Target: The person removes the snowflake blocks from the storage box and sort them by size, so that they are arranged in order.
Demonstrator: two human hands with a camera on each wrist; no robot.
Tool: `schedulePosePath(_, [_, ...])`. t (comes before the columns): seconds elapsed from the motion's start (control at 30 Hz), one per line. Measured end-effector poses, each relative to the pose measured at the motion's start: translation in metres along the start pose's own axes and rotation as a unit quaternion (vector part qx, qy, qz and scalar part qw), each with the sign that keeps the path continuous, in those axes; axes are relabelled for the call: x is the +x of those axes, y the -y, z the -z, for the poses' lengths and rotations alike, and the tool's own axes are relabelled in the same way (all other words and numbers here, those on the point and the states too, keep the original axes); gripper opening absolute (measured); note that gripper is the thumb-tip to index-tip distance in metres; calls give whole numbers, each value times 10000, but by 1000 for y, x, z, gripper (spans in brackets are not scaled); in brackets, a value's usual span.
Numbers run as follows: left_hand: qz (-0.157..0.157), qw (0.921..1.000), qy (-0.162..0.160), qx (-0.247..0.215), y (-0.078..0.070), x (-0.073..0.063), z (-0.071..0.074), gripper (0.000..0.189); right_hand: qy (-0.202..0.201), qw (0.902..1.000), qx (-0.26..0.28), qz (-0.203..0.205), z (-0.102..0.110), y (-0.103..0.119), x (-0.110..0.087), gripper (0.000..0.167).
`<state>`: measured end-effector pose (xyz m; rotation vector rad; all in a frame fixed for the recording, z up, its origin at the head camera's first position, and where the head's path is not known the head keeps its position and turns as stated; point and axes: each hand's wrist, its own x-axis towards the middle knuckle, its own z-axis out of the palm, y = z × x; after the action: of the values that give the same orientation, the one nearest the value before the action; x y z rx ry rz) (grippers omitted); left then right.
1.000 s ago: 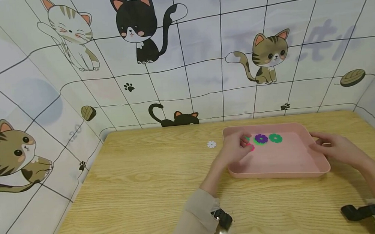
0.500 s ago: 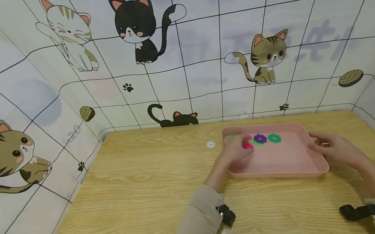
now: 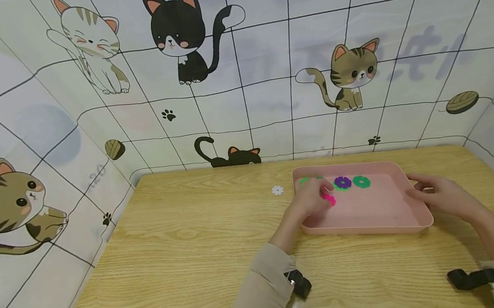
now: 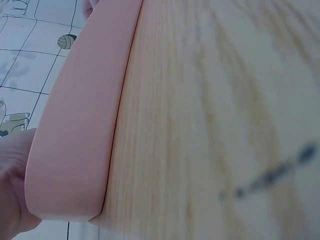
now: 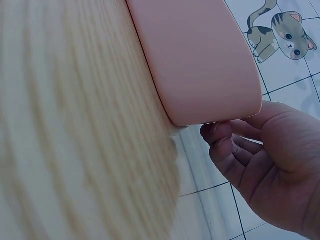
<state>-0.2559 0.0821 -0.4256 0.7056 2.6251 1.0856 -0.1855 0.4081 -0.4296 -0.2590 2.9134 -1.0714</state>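
My left hand (image 3: 311, 198) reaches into the left part of a pink tray (image 3: 382, 210), pinching a pink notched plastic disc (image 3: 331, 200) at its fingertips. Part of that disc is hidden by the fingers. Beside the hand, a purple disc (image 3: 343, 182) overlaps a light green disc (image 3: 341, 190), with a darker green disc (image 3: 362, 182) to their right. Another light green disc (image 3: 304, 180) peeks out behind the left hand. My right hand (image 3: 440, 195) grips the tray's right rim; in the right wrist view its fingertips (image 5: 220, 147) meet the outer wall.
A white notched disc (image 3: 278, 190) lies on the wooden table (image 3: 192, 238), left of the tray. Behind the table rises a wall covering (image 3: 269, 102) printed with cartoon cats. In the left wrist view, the tray's outer wall (image 4: 82, 110) blocks most of the left hand.
My left hand has shifted slightly within the tray, and the pink disc now shows a little lower, nearer the front. The right hand stays on the rim.
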Motion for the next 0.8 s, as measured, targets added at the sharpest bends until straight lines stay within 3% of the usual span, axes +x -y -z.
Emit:
schedulePosePath(0.27, [-358, 9993, -119, 34, 3, 2, -1, 18, 31, 10000, 1, -18, 1, 1, 0, 59])
schedulePosePath(0.63, [-604, 9900, -589, -1131, 7, -1, 1, 13, 31, 10000, -61, -56, 2, 3, 0, 58])
schedulePosePath(0.8, [-776, 9768, -749, -1850, 10, -5, 4, 18, 11, 9998, -189, -72, 1, 2, 1, 58])
